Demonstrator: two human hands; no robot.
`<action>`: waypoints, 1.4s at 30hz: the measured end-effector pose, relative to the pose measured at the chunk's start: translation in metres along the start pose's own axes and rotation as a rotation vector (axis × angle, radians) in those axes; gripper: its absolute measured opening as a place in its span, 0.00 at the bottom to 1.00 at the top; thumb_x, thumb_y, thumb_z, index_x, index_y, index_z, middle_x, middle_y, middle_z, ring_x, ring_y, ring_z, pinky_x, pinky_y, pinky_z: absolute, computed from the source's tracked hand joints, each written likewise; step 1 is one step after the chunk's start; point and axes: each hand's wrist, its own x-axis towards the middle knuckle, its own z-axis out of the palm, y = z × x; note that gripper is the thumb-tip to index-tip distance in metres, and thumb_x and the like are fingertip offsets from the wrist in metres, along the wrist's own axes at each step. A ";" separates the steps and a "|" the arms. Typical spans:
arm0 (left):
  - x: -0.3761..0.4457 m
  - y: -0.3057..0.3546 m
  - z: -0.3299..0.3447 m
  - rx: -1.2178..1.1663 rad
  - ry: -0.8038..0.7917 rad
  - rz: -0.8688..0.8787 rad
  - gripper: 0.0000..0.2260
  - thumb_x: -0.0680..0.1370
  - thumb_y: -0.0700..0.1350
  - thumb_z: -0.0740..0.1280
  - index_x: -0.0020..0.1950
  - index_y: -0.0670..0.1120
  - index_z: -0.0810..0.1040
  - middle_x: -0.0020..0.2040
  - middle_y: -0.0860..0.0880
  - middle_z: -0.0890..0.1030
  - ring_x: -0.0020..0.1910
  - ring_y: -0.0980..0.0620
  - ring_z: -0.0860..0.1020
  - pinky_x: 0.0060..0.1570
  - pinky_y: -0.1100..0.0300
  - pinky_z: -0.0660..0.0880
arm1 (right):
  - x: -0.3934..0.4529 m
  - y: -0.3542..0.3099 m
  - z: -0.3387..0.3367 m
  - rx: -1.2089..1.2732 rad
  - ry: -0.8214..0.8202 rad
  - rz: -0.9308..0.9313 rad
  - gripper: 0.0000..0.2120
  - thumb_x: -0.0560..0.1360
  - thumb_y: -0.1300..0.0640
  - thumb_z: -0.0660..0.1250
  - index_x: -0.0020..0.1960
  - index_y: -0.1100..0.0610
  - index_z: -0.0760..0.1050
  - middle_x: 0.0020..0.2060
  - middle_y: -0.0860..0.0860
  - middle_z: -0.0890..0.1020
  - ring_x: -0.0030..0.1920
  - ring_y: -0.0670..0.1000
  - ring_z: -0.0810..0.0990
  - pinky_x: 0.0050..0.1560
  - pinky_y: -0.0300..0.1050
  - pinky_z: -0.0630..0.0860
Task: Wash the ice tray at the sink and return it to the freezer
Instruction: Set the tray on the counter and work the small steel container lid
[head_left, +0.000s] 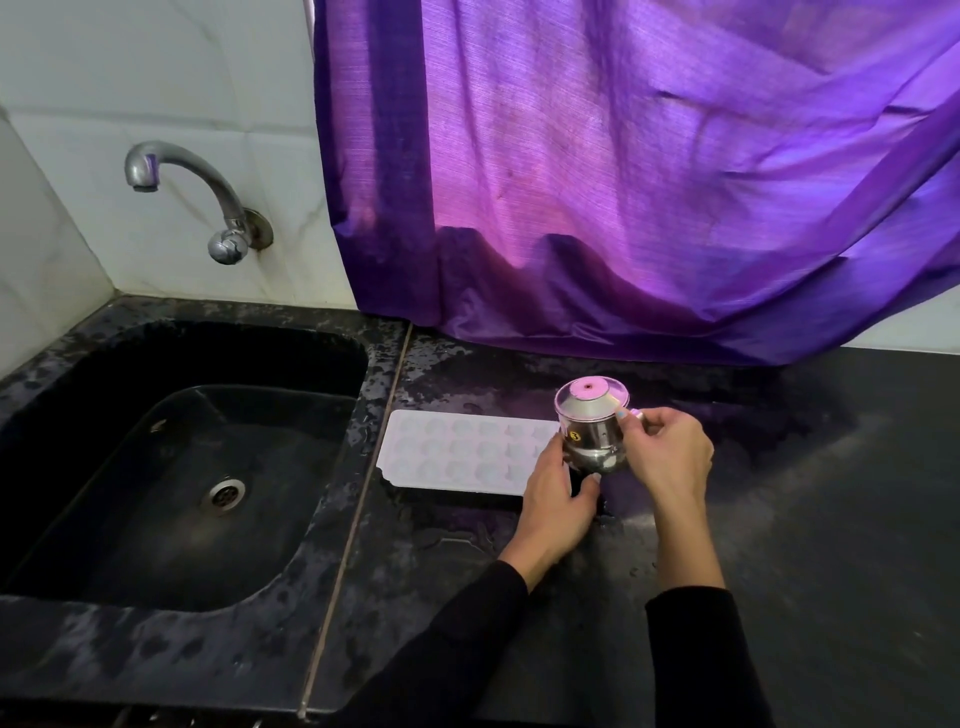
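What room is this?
Most likely a kitchen: a dark sink with a wall tap is set into a black stone counter, and a white ice tray lies beside it.

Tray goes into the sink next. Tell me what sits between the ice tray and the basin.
Nothing visible does. The ice tray lies flat on the wet counter just right of the sink, with only bare counter edge between them. Both the left hand and right hand hold a small steel container at the tray's far end.
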 end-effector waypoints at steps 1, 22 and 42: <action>0.000 0.002 -0.001 -0.004 0.000 0.000 0.23 0.78 0.40 0.64 0.72 0.50 0.65 0.61 0.58 0.71 0.60 0.62 0.68 0.57 0.71 0.62 | 0.000 -0.002 0.000 0.003 0.005 -0.006 0.10 0.74 0.51 0.69 0.47 0.58 0.81 0.43 0.56 0.84 0.52 0.60 0.79 0.56 0.52 0.72; 0.000 -0.004 -0.024 0.005 -0.026 -0.033 0.22 0.78 0.41 0.65 0.71 0.45 0.66 0.67 0.47 0.72 0.67 0.52 0.70 0.58 0.68 0.63 | -0.011 -0.033 0.015 -0.101 0.020 -0.065 0.11 0.75 0.50 0.69 0.48 0.59 0.81 0.45 0.57 0.84 0.51 0.59 0.80 0.52 0.49 0.72; -0.006 -0.001 -0.035 -0.031 0.034 -0.005 0.24 0.77 0.40 0.64 0.73 0.48 0.64 0.67 0.51 0.69 0.67 0.56 0.68 0.60 0.69 0.62 | -0.017 -0.031 0.017 0.012 0.021 0.027 0.10 0.73 0.50 0.70 0.45 0.57 0.81 0.40 0.53 0.83 0.49 0.57 0.80 0.55 0.49 0.74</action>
